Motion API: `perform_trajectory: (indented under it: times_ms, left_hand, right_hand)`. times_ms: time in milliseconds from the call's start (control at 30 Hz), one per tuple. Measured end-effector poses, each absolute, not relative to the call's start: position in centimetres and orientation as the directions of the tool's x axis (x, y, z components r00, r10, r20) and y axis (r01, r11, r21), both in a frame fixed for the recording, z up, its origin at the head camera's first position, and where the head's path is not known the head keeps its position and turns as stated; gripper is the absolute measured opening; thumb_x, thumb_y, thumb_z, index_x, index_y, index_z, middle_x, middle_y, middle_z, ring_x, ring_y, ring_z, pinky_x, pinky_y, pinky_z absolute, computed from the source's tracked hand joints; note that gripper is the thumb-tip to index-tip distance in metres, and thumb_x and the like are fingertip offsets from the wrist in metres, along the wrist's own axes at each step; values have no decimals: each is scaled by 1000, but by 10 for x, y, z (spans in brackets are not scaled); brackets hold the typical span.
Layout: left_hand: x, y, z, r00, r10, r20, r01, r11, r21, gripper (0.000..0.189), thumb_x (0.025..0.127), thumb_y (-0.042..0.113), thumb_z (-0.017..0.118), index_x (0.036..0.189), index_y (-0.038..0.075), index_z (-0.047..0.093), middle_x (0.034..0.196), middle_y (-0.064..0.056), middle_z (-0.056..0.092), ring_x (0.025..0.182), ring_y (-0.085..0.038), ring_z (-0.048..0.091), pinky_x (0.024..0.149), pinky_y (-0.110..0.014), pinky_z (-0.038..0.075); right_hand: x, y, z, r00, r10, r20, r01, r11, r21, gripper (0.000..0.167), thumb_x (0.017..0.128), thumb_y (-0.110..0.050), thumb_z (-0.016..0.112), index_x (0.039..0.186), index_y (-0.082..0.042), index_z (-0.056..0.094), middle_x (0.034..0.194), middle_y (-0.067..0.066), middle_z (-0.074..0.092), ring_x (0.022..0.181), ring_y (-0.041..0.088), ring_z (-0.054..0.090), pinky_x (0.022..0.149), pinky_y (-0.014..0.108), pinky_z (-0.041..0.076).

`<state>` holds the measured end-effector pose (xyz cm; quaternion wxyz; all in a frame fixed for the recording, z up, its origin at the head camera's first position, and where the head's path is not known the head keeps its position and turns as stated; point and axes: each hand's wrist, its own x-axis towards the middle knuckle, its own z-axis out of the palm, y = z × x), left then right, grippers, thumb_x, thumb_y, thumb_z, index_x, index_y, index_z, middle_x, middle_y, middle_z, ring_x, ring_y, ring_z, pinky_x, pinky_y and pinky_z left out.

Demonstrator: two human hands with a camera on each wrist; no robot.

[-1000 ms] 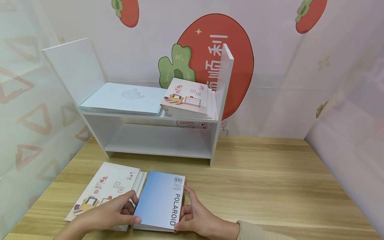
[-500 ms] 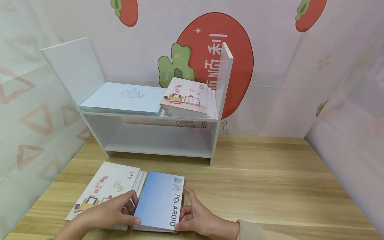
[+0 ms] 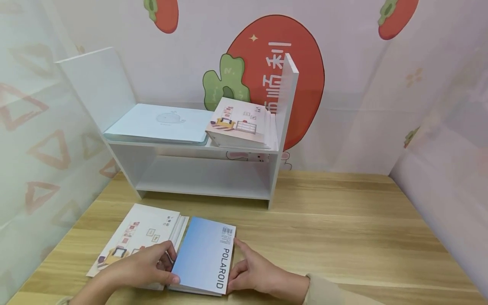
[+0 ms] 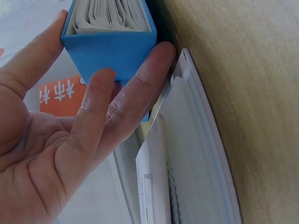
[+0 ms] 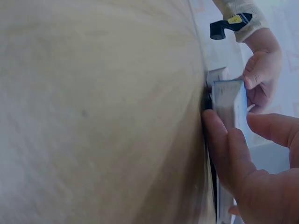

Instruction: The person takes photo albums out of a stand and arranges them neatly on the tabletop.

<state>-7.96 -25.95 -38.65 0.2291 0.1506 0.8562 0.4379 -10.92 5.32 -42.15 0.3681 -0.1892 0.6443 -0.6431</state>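
Now, album (image 3: pixel 203 254): head view, lying level in front of the shelf (image 3: pixel 202 176), on or barely above the table (image 3: pixel 343 228); looks stiff and thick, and should be fairly light.
Left hand (image 3: pixel 142 267): gripping the album's side toward the shelf's left end, thumb (image 3: pixel 173 278) on top.
Right hand (image 3: pixel 259 273): pinching the opposite side, toward the shelf's right end; how firmly, can't tell.
White book (image 3: pixel 131 235): before the shelf's left half, close by the album.
Spine (image 4: pixel 117 56): over to left wrist view, thumb and fingers (image 4: pixel 161 58) straddle this blue back; rigid, likely the best hold.
Pages (image 4: pixel 110 16): thin leaves at the end away from the shelf; they might fan or crease, best left unsqueezed.
Page side (image 5: pixel 229 109): right wrist view, fingers reach it; smooth boards could slip, so better pinch both together.
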Motion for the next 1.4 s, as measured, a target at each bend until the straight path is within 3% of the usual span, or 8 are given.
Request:
perform_trajectory:
  times_ms: [233,333,400,500,800,1000,1267,1400]
  left_hand:
    - [-83,-257,-384,-862,430,-267,72,625,777,41,82,25,82,103,5,52,81,2,65,76,-2,57,89,-78,2]
    - [-84,-255,-382,-867,414,-279,79,666,742,42,81,28,82,104,5,54,81,3,65,76,-2,56,101,-64,23]
    - [-84,-254,-381,-872,396,-289,78,694,715,43,80,30,83,104,5,56,81,4,65,75,-2,56,92,-42,41]
    - [-84,-252,-379,-882,362,-302,69,733,677,44,78,30,85,103,5,59,80,4,65,74,-4,56,67,-23,44]
    - [-83,-248,-377,-894,328,-306,70,775,629,42,75,31,87,99,7,62,78,7,67,76,-8,57,67,-24,44]
    - [-84,-250,-376,-880,345,-326,56,758,649,38,77,29,85,100,8,63,81,5,67,82,-15,58,70,-27,44]
    - [-89,-262,-375,-844,439,-310,59,649,759,33,88,25,76,109,3,64,91,-1,71,90,-20,64,74,-26,51]
    - [-94,-269,-371,-824,492,-282,63,574,816,37,93,22,69,118,-4,60,99,-6,72,91,-14,67,72,-25,53]
  right_hand:
    - [-116,59,-419,-622,-745,-241,243,109,-964,104,83,8,68,157,0,-4,93,27,72,79,18,72,80,20,51]
    - [-117,59,-420,-625,-741,-244,250,105,-962,104,82,9,69,158,-1,-3,93,27,72,79,18,72,80,21,52]
    - [-116,58,-420,-628,-737,-248,257,104,-961,105,82,9,69,158,-1,-3,92,26,72,79,17,72,80,21,52]
    - [-116,57,-421,-624,-741,-248,262,101,-960,106,82,9,70,158,-2,-4,92,25,72,78,15,70,78,22,51]
    - [-116,58,-421,-592,-773,-229,265,82,-961,107,82,9,68,158,-2,-7,96,29,71,79,14,70,78,22,51]
    - [-123,67,-419,-533,-814,-230,288,80,-954,104,87,3,69,157,-1,-8,103,31,70,83,14,71,84,22,52]
    - [-134,79,-417,-568,-792,-226,248,97,-964,85,86,1,71,153,6,19,108,28,70,86,14,72,85,24,54]
    - [-141,87,-412,-577,-793,-198,201,98,-975,73,87,2,68,148,9,28,112,32,67,91,14,70,84,24,55]
